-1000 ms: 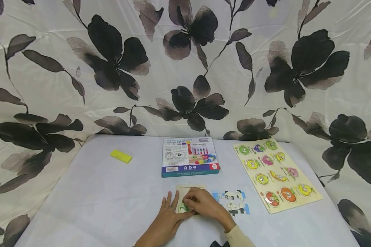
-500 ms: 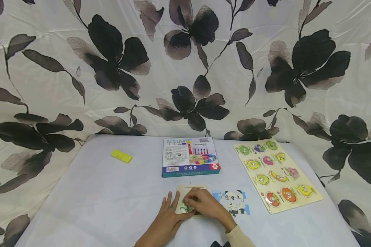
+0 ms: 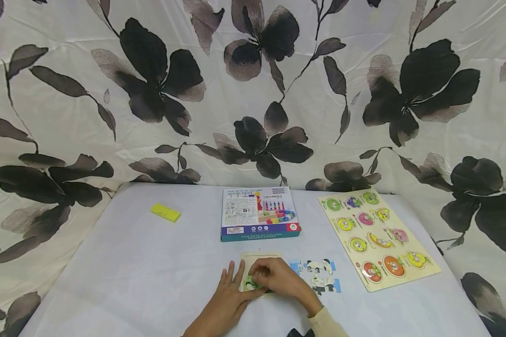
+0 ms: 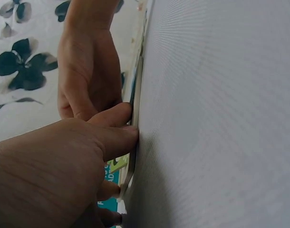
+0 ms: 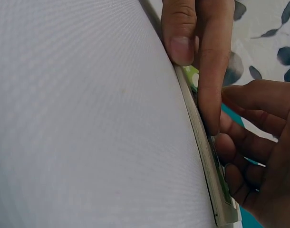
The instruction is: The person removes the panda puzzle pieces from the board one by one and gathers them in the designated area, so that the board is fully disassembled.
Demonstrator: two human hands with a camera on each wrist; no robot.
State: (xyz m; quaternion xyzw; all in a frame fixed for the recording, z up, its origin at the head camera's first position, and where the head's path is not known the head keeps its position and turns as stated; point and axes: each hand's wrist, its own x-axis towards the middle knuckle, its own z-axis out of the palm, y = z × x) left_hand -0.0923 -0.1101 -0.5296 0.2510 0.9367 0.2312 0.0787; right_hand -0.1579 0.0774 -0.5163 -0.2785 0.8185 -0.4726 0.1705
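A small wooden jigsaw board point(image 3: 261, 255) with a green picture lies flat near the front of the table. My left hand point(image 3: 227, 297) rests at its left side with fingers spread and the thumb across its near edge; in the right wrist view, left-hand fingers point(image 5: 212, 95) press along the board's edge point(image 5: 202, 142). Over the board, my right hand point(image 3: 280, 278) is bent, thumb and index finger close together, fingertips point(image 5: 225, 147) on the picture. I cannot tell whether a piece is pinched there. Panda jigsaw pieces point(image 3: 316, 271) lie right of the board.
Behind the board stands a boxed bead set point(image 3: 259, 215). A fruit peg-style puzzle board point(image 3: 379, 238) lies at the right, and a yellow block point(image 3: 165, 213) at the back left. A floral cloth point(image 3: 185, 93) hangs behind the white table point(image 3: 122, 281).
The right hand's fingers shift very slightly over the board. The left hand and the things on the table stay in place.
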